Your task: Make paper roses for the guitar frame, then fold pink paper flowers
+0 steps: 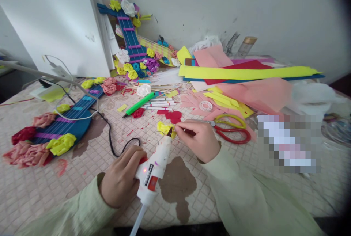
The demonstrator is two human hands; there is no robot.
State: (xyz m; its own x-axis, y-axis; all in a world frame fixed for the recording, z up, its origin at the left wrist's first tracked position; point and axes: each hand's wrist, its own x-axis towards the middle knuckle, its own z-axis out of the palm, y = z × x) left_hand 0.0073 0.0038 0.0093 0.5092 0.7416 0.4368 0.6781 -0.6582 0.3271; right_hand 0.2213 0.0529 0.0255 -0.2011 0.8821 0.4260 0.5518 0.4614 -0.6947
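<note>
My left hand (120, 177) is wrapped round a white hot glue gun (149, 174) with a lit red light and a clear glue stick (138, 219) sticking out of its back. The gun's dark nozzle points away from me and touches or nearly touches a yellow crepe-paper flower (163, 128). Beside the nozzle tip, my right hand (201, 139) is closed in a pinch. Something dark red shows under its fingers, but what they grip is largely hidden. Red paper petals (174, 116) lie just beyond the flower. Scissors (233, 135) with red and yellow handles lie right behind my right hand.
A blue paper guitar with flowers (75, 119) lies at left, near the black cord (109, 137). Another decorated guitar (131, 38) leans at the back. A green marker (140, 104), white sticks (159, 103) and coloured paper strips (246, 72) cover the table's far side.
</note>
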